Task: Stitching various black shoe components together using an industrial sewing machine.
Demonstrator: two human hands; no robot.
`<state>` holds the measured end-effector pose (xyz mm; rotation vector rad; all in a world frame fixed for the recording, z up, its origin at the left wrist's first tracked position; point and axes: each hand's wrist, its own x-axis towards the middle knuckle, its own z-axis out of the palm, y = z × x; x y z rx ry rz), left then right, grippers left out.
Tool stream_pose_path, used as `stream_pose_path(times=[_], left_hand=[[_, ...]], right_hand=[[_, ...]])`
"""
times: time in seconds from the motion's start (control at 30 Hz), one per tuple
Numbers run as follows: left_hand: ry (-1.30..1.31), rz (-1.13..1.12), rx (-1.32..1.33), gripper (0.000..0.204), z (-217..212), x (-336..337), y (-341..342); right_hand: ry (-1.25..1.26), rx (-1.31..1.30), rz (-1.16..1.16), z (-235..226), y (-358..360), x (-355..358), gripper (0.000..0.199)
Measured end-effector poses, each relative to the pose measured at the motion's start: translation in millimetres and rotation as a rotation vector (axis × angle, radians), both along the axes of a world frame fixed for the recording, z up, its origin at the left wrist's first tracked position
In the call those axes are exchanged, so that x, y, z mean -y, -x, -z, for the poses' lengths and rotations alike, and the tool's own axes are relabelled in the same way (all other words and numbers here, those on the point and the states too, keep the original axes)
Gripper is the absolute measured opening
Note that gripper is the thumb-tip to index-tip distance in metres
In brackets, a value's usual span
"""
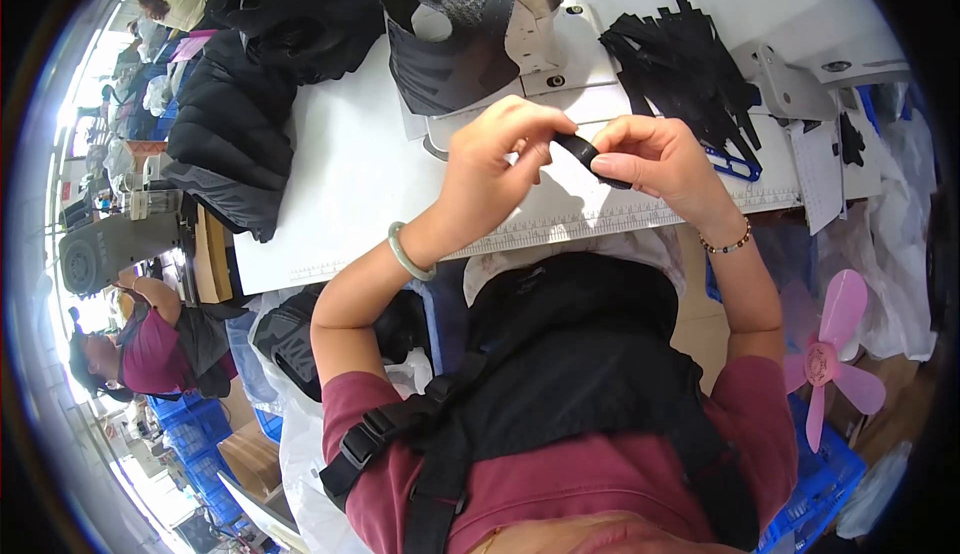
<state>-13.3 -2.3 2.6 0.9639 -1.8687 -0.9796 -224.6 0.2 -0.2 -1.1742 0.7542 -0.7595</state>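
A short black strip [583, 150] is stretched between my two hands above the front part of the white table [350, 204]. My left hand [500, 159] pinches its upper left end between thumb and fingers. At its lower right end, my right hand [655, 162] grips it with thumb and forefinger. Just beyond my hands stands a white sewing machine [540, 29], with a dark grey and black fabric piece [450, 64] curled up against it. To the right of the machine lies a loose pile of black strips [685, 74].
Stacked black fabric pieces [235, 104] cover the table's left side. A ruler tape [600, 219] runs along the front edge. A pink fan [820, 359] stands at the right, near blue crates [815, 474]. Another person [160, 344] sits at the left.
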Motion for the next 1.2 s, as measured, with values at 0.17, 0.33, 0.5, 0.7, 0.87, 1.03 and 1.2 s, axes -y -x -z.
stream_pose_path(times=[0.17, 0.33, 0.5, 0.7, 0.87, 1.03, 1.2], left_hand=[[0.471, -0.069, 0.205, 0.048, 1.4, -4.8, 2.6], [0.509, -0.104, 0.132, 0.06, -2.8, -7.7, -2.9], [0.589, -0.128, 0.132, 0.054, -13.5, -9.3, -5.9], [0.706, -0.005, 0.505, 0.021, -31.5, 2.7, 1.3], [-0.262, 0.108, 0.136, 0.017, -31.6, 4.3, 7.5], [-0.486, 0.132, -0.078, 0.019, -26.7, 6.8, 10.5], [-0.664, 0.157, -0.375, 0.018, -20.5, 12.3, 11.4]], right_hand=[[0.017, 0.063, 0.064, -4.6, -5.2, -4.7, 0.014], [0.017, -0.026, 0.111, -1.6, 0.8, 0.5, 0.014], [-0.027, -0.005, 0.087, 0.1, 2.0, 3.3, 0.013], [0.191, -0.182, 0.016, -14.4, 3.9, 10.8, 0.014], [0.264, -0.105, 0.078, -29.3, 0.4, 17.6, 0.028], [0.424, -0.046, 0.164, -25.0, -12.2, 20.6, 0.033], [0.333, 0.094, 0.342, -10.1, -20.4, 18.0, 0.031]])
